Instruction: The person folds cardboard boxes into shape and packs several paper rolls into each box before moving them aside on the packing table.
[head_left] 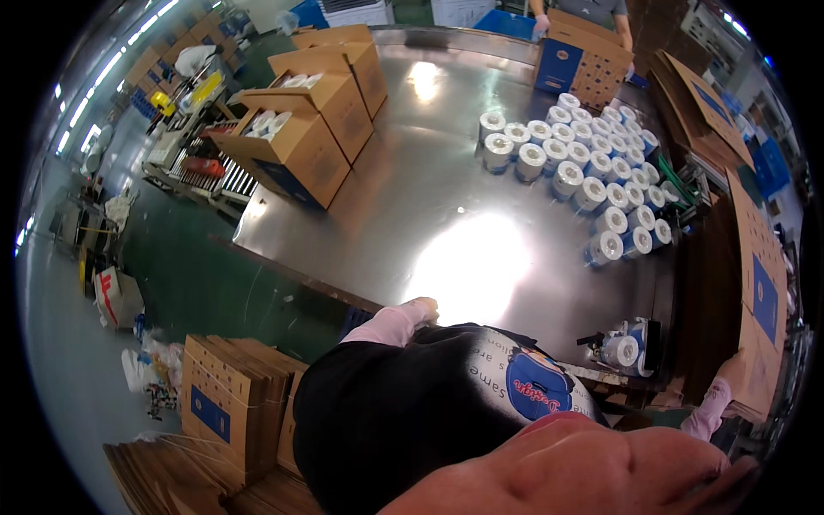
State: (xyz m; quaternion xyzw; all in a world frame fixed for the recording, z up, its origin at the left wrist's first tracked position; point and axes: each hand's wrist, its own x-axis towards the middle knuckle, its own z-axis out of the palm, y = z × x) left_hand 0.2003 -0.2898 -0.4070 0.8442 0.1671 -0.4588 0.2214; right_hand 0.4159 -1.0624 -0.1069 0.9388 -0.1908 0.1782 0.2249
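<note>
At the right, my right hand (734,371) grips the near edge of a flattened cardboard box (760,300), brown with a blue panel. The box stands on edge beside the table. My left hand (425,307) is at the near edge of the metal table (386,184); its fingers are too small and partly hidden to make out. Farther off, many white rolls with blue wrapping (592,196) stand upright in a group on the right of the table. A tape dispenser (622,350) lies at the near right corner.
Open cartons (318,133) holding white rolls stand at the table's left. Across the table, a co-worker's hands hold a carton (577,67). More flattened boxes (699,107) lean at the far right. Bundled flat cartons (227,408) stand on the floor at left, and a roller conveyor (206,167) lies beyond.
</note>
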